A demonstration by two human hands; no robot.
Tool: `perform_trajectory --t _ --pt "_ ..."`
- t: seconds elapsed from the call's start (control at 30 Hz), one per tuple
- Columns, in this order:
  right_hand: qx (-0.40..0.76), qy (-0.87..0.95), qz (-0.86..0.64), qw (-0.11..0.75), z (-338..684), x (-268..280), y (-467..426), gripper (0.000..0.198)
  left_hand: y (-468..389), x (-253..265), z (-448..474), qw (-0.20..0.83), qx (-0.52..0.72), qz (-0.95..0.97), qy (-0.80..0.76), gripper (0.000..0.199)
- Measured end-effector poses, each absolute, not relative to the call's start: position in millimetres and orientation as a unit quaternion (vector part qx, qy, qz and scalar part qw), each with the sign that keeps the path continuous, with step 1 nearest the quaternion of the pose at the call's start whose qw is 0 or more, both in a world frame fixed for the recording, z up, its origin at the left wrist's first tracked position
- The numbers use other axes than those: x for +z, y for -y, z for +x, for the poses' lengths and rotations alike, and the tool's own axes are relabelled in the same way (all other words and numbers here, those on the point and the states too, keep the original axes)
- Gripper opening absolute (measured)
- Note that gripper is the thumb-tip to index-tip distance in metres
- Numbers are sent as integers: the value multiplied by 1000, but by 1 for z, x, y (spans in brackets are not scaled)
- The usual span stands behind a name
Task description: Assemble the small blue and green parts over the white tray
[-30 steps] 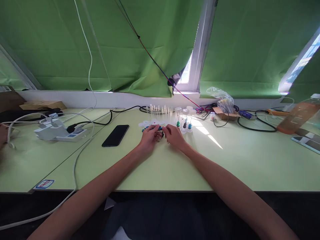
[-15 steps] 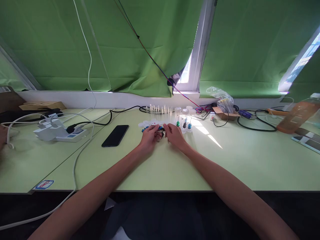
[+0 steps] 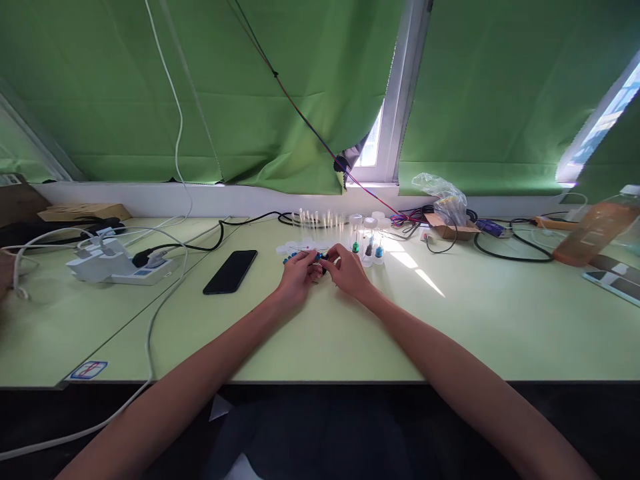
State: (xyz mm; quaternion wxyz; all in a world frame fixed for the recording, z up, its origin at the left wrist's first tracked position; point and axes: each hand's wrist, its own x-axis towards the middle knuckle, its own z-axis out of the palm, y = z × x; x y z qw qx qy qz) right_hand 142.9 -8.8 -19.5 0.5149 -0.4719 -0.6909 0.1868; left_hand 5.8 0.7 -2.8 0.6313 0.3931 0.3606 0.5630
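My left hand [image 3: 297,274] is closed on a small blue-and-dark piece [image 3: 320,256] at the middle of the desk. From the other side my right hand [image 3: 347,271] pinches the dark end of that piece; its exact kind is too small to make out, and fingers hide part of it. More small blue pieces [image 3: 289,258] show just past my left fingers. Behind both hands stand several clear tubes [image 3: 320,229]. Right of them are white-capped clear tubes, one with a green piece [image 3: 355,247], one with a dark piece [image 3: 369,251] and one with a blue piece [image 3: 379,251].
A black phone [image 3: 231,272] lies on the desk left of my hands. Farther left is a white power strip [image 3: 125,267] with plugs and cables. At the right are an open cardboard box [image 3: 451,231], a tilted orange bottle [image 3: 593,230] and a light-edged device [image 3: 611,287].
My right hand has tilted and shifted slightly left, its fingertips now pinching the piece's dark end. The blue part shows more between the hands. My left hand has barely moved.
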Motion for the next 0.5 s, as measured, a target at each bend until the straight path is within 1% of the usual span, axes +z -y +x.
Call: perform_trajectory --t 0.13,0.37,0.5 --pt "172 694 -487 501 143 -18 10 19 0 -3 5 635 554 404 -356 20" --pt "177 697 -505 477 143 -18 9 45 1 -2 5 642 535 427 -346 23" --pt "200 695 -504 472 144 -17 10 53 2 -2 6 645 529 431 -345 24"
